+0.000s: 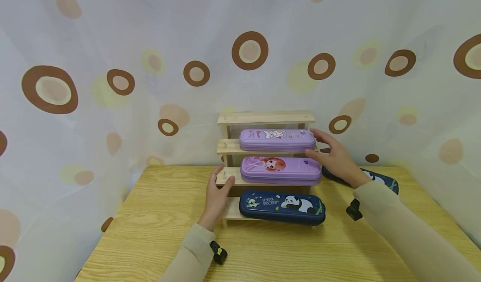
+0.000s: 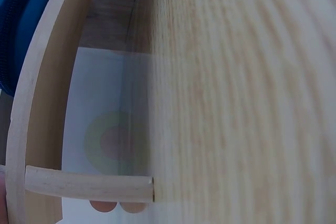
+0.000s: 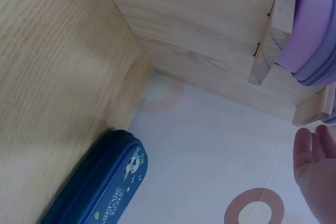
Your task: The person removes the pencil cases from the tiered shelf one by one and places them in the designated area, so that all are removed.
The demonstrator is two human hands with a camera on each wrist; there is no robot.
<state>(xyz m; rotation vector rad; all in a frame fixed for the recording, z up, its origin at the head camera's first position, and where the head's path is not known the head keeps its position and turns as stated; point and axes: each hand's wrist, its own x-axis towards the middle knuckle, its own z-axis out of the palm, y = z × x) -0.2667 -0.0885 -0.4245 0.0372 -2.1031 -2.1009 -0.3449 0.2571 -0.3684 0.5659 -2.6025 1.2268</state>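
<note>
The left hand (image 1: pixel 217 198), fingers relaxed, rests against the left side of the pale wooden stepped rack (image 1: pixel 229 146). The right hand (image 1: pixel 336 157), fingers spread and empty, hovers beside the upper lilac zipped pencil case (image 1: pixel 277 139) lying on the rack's second shelf.

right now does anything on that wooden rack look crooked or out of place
Yes. The navy panda case on the lowest step of the wooden rack sits tilted, its right end overhanging past the rack's side. The two purple cases above lie level. A second navy case lies off the rack on the table, behind the right hand.
</note>
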